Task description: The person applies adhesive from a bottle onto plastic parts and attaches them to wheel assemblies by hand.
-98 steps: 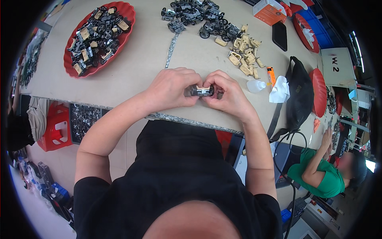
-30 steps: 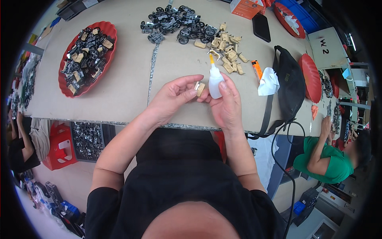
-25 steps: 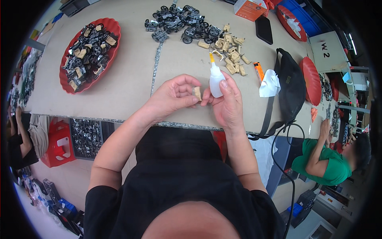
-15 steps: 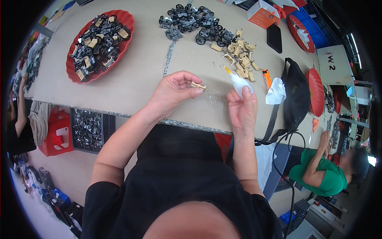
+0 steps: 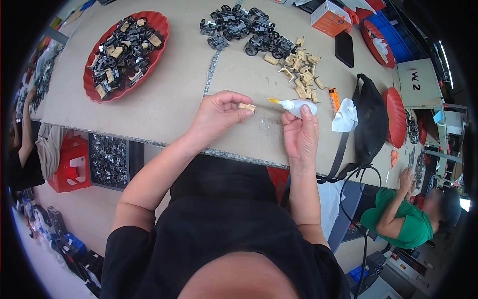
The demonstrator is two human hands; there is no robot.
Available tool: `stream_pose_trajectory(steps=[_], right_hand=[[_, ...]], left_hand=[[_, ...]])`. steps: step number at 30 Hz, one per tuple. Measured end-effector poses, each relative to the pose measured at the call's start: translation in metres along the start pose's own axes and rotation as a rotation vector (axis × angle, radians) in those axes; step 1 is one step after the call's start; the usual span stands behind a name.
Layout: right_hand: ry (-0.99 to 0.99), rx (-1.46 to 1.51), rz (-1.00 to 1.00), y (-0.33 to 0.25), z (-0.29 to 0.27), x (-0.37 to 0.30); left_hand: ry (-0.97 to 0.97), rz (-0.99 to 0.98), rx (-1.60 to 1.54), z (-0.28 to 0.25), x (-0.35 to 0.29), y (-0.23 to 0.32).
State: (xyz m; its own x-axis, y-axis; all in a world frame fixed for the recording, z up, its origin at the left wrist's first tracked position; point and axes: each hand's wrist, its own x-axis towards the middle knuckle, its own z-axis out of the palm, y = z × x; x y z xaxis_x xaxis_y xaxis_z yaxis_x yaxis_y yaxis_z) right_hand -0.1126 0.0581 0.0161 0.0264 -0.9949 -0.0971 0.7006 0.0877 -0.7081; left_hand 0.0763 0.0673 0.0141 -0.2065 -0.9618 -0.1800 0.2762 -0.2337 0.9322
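Observation:
Between the thumb and fingers of my left hand (image 5: 219,117) is a small beige plastic part (image 5: 247,107), held over the near part of the table. My right hand (image 5: 301,134) grips a white squeeze glue bottle (image 5: 298,106) with a yellow tip, which points left toward the beige part without touching it. Beyond my hands lies a heap of similar beige parts (image 5: 302,70). Against it sits a pile of black wheeled toy chassis (image 5: 244,27). A red scalloped tray (image 5: 162,30) at the far left holds black chassis, some with beige parts on them.
On the right lie an orange tube (image 5: 333,98), crumpled white tissue (image 5: 345,117), a black waist bag (image 5: 372,114) and a black phone (image 5: 344,50). An orange-white box (image 5: 329,19) stands behind. A person in green (image 5: 403,219) works at the right; a cable (image 5: 366,234) hangs nearby.
The glue bottle has tipped over to the left, from pointing steeply away to lying nearly level. The beige part in my left hand has turned slightly.

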Motion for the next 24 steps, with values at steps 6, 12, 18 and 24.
stream_pose_trajectory(steps=[6,12,18,24], right_hand=[[-0.023,-0.068,-0.01,0.006,0.0,-0.002],[-0.051,-0.202,-0.11,0.009,0.001,-0.009],[-0.072,-0.535,-0.208,0.01,0.003,-0.017],[-0.08,-0.586,-0.257,0.01,0.006,-0.018]], left_hand=[[0.013,0.049,0.023,0.001,0.0,-0.001],[-0.02,0.0,0.141,-0.001,-0.001,-0.003],[-0.016,-0.018,0.104,-0.002,-0.002,0.0],[-0.004,0.011,0.121,-0.002,-0.002,-0.002]])
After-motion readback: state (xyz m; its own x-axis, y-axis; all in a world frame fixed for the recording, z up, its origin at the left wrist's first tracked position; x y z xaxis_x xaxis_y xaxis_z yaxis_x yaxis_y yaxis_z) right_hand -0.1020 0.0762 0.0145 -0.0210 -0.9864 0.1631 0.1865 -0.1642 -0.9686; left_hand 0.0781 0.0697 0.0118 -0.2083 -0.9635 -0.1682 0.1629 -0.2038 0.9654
